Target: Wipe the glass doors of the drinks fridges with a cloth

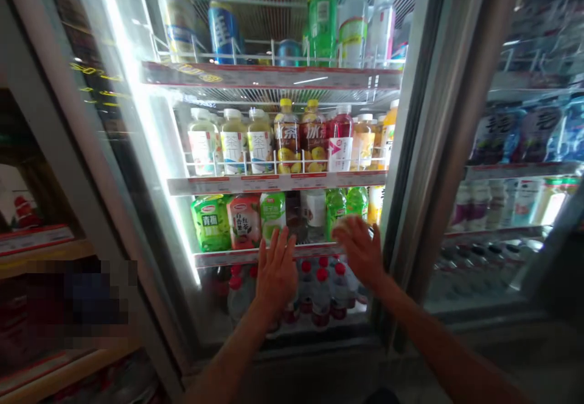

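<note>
My left hand (277, 273) is open, its fingers stretched up in front of the lower shelf edge (314, 250). Just behind its fingertips stands a green-and-white drink bottle (272, 206). Farther left on that shelf are a red-labelled bottle (244, 224) and a green-labelled bottle (210, 224). To the right, my right hand (362, 252) is open with slightly bent fingers, nearest to a green bottle (336, 203) that it partly covers. A bottle with a pale label (314, 206) stands between the hands, set back. Whether either hand touches anything, I cannot tell.
Tea and juice bottles (286, 139) line the middle shelf behind a wire rail. Cans and a tall green bottle (322, 20) stand above. Red-capped bottles (322, 294) fill the bottom. A metal door frame (449, 136) borders the right, a bright light strip (132, 63) the left.
</note>
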Tool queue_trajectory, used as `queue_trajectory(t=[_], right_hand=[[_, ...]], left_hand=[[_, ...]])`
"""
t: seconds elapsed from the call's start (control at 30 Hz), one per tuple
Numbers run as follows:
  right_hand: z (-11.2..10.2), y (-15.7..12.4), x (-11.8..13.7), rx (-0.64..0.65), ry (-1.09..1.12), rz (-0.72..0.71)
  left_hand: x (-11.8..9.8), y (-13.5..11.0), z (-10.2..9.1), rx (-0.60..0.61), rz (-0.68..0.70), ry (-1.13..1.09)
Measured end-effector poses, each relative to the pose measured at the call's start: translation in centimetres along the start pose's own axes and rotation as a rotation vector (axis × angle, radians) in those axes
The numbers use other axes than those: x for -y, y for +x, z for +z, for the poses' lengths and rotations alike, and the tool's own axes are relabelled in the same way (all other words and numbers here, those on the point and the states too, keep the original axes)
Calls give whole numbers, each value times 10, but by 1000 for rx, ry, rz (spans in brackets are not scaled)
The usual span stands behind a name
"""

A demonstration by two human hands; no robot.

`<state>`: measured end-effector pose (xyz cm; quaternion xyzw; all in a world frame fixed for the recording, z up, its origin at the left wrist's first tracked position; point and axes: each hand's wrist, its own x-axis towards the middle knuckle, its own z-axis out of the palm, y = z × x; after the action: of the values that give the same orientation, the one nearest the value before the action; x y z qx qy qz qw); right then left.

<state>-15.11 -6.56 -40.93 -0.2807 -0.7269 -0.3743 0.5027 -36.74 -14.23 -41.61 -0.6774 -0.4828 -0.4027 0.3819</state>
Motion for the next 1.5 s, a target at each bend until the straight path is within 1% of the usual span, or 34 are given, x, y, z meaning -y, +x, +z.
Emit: queue_trajectory(t=[0.07, 0.1, 0.13, 0.17, 0.2, 0.3, 0.33, 0.37, 0.4, 0.43, 0.53, 0.57, 0.6, 0.63, 0.7, 0.77, 0.8, 0.83, 0.87, 0.9, 1.0, 1.03, 1.07, 1.1, 1.13, 1.17, 1.23, 1.27, 1.3, 1.33, 1.37, 1.47, 1.5], right_hand=[[-2, 27, -23, -134, -59, 129], [-3, 33, -30, -174, -65, 164], [-5, 31, -34, -186, -56, 177], [-6, 22, -34, -180, -37, 171], [-7, 7, -31, -153, -22, 163], [-10, -42, -18, -33, -34, 162], [-11, -50, -17, -10, -50, 166], [-11, -49, -19, -11, -60, 170], [-10, -41, -24, -38, -58, 179], [-9, -26, -32, -85, -46, 195], [-5, 28, -57, -240, -7, 271], [-3, 37, -61, -268, 0, 292], [-2, 39, -60, -284, 3, 303], [-1, 32, -56, -284, 6, 306], [1, 0, -37, -219, 26, 289], [1, -38, -18, -107, 36, 262], [0, -50, -13, -63, 31, 254], [0, -54, -12, -43, 24, 243], [-1, -50, -15, -57, 16, 230], [-1, -37, -21, -94, 12, 221], [0, 26, -46, -238, 18, 232], [2, 43, -49, -274, 17, 241], [5, 53, -46, -294, 17, 245], [8, 56, -38, -297, 19, 237], [10, 51, -26, -275, 28, 210], [12, 41, -10, -221, 44, 162], [14, 15, 20, -66, 78, 23], [14, 7, 30, 1, 87, -48], [13, 5, 35, 43, 90, -100], [12, 11, 35, 50, 85, -118], [12, 25, 30, 21, 75, -94], [14, 78, 11, -149, 50, 80], [15, 89, 9, -193, 50, 113]], left_hand=[[-1, 9, 2, 1, -4, -8], [-1, 12, 3, 9, -8, -9], [-2, 13, 4, 17, -10, -9], [-2, 14, 6, 25, -8, -7], [-2, 13, 7, 30, -4, -3], [-1, 8, 10, 36, 15, 17], [-2, 7, 10, 36, 16, 25], [-2, 7, 10, 35, 15, 32], [-3, 7, 9, 31, 14, 32], [-3, 8, 8, 24, 14, 28], [1, 18, 1, -10, 15, 0], [4, 22, -2, -33, 14, -8], [8, 27, -4, -59, 7, -9], [13, 31, -6, -83, -4, -5], [22, 37, -9, -111, -22, 13], [29, 39, -9, -91, -15, 25], [31, 39, -9, -77, -9, 28], [32, 38, -8, -69, -5, 28], [33, 37, -7, -70, -5, 26], [33, 36, -5, -79, -9, 24], [31, 34, -3, -95, -16, 17], [31, 34, -2, -90, -18, 12], [31, 33, -3, -83, -19, 10], [31, 32, -3, -77, -20, 10], [32, 32, -4, -72, -19, 11], [32, 30, -5, -66, -12, 15], [35, 27, -8, -42, 15, 26], [37, 25, -10, -32, 29, 30], [39, 23, -12, -26, 35, 33], [42, 21, -15, -25, 29, 37], [46, 19, -17, -31, 5, 44], [55, 13, -21, -67, -92, 68], [57, 12, -22, -69, -110, 73]])
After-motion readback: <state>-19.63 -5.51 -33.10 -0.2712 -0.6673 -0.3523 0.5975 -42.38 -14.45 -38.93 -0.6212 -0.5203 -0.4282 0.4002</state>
